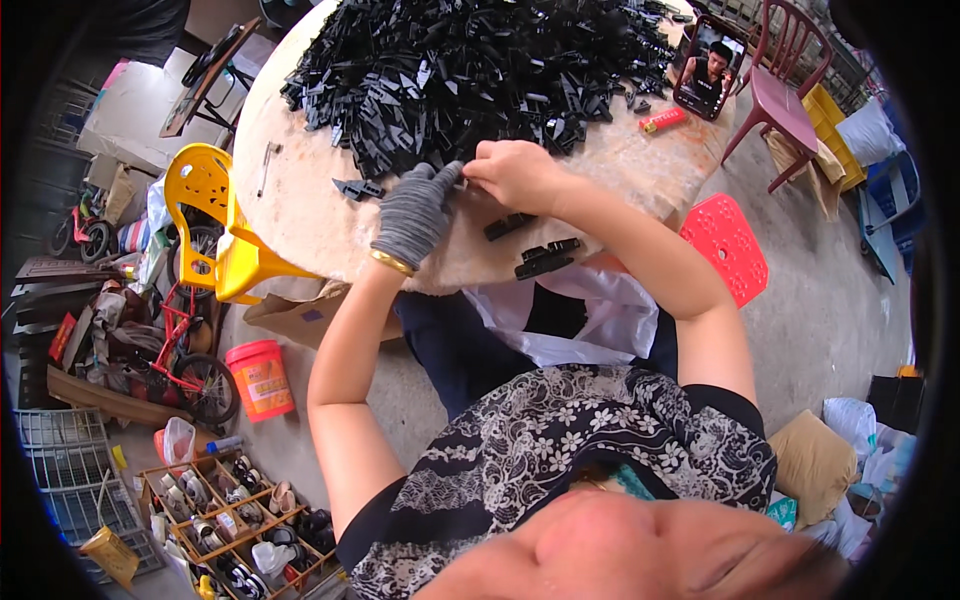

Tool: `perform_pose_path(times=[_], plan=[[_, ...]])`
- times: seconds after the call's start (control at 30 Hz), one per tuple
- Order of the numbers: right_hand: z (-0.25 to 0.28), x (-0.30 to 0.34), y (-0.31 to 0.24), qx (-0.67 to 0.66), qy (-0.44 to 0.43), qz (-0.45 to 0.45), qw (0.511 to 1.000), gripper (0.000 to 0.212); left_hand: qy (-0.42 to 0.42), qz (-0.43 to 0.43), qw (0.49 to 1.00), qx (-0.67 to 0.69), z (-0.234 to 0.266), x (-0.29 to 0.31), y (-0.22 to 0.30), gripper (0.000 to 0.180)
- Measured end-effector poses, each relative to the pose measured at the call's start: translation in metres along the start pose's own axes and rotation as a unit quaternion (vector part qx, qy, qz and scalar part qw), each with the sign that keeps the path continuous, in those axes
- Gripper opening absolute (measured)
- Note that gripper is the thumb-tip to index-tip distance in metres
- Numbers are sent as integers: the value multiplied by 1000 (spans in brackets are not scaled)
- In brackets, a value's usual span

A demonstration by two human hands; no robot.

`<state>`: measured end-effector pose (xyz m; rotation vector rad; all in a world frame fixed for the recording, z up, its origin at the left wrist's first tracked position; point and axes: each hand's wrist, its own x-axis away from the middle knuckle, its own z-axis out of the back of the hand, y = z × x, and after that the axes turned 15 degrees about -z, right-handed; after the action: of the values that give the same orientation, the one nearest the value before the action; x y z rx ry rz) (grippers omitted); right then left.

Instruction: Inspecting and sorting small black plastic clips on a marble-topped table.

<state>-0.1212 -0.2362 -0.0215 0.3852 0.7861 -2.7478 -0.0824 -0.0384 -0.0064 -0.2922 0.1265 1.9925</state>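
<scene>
My left hand: grey-gloved, fingers bent, its forefinger reaching toward my right's fingertips; I cannot tell whether it grips anything.
My right hand: bare, fingertips drawn together; any piece between them is hidden from me.
Long black pieces: two near the tabletop edge closest to me; likely light, stiff plastic, rather slippery.
Where to hold: I'd pinch the long sides, sparing thin ends that might snap.
Their look: dark, narrow, uneven along the edges.
Pointed black piece: lies just left of my glove; same handling, I'd judge.
Black heap: beyond my hands, glossy, jumbled, many slim pointed shapes; probably prone to sliding.
</scene>
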Motion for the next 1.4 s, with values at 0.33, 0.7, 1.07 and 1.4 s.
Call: perform_pose_path(times=[0.33, 0.7, 1.07, 1.4], plan=[[13, 23, 8, -28, -47, -12, 998, 20, 37, 131, 990, 35, 1, 7, 8, 38], [20, 18, 12, -98, -109, 14, 989, 24, 54, 194, 979, -33, -4, 1, 7, 27], [18, 19, 3, -113, -136, 30, 984, 19, 41, 95, 993, -56, 6, 30, 21, 20], [17, 24, 14, -24, -62, 38, 997, 16, 17, 41, 997, 59, 2, 24, 13, 23]])
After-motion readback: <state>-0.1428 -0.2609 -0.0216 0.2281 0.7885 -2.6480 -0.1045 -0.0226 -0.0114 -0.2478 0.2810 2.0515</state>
